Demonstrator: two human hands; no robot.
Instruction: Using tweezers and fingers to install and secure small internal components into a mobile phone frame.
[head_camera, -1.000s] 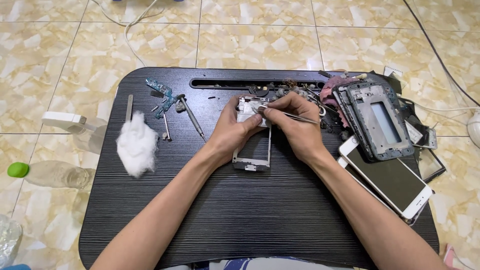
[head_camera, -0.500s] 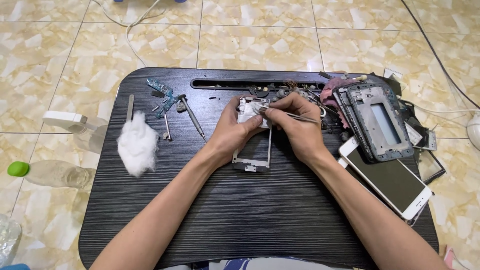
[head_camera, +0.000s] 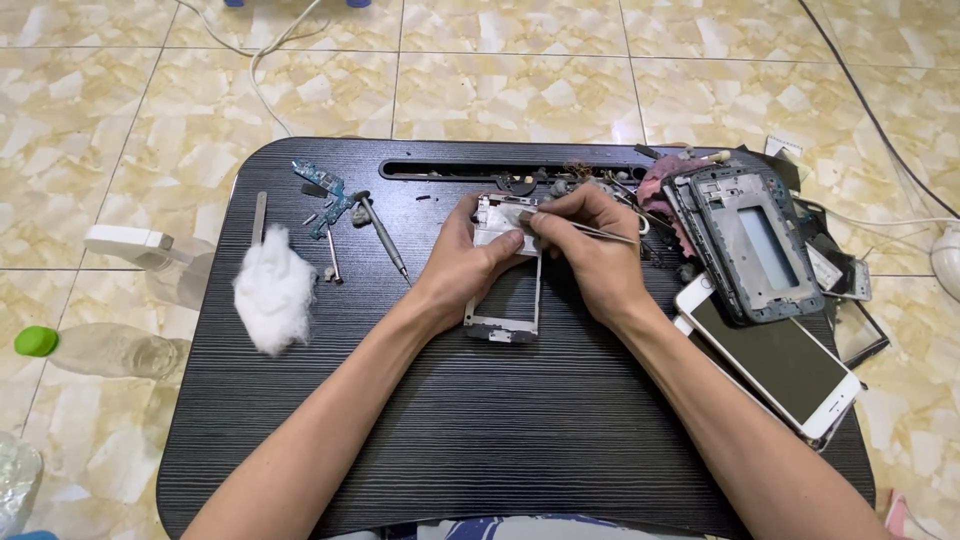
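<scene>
A silver phone frame (head_camera: 506, 300) lies on the black lap table (head_camera: 480, 420). My left hand (head_camera: 465, 262) grips its upper left part, thumb pressed on the top. My right hand (head_camera: 590, 255) holds thin metal tweezers (head_camera: 590, 231) whose tip touches the top of the frame beside my left thumb. The frame's upper half is partly hidden by both hands.
A cotton wad (head_camera: 272, 288), a screwdriver (head_camera: 385, 238), a blue circuit board (head_camera: 325, 190) and a metal strip (head_camera: 259, 217) lie left. Dark phone frames (head_camera: 752, 240) and a white phone (head_camera: 780, 365) lie right. Clear bottles (head_camera: 100, 348) stand on the tiled floor.
Both hands stay on the frame; the tweezers' tip has shifted slightly at the frame's top. Nothing else has moved.
</scene>
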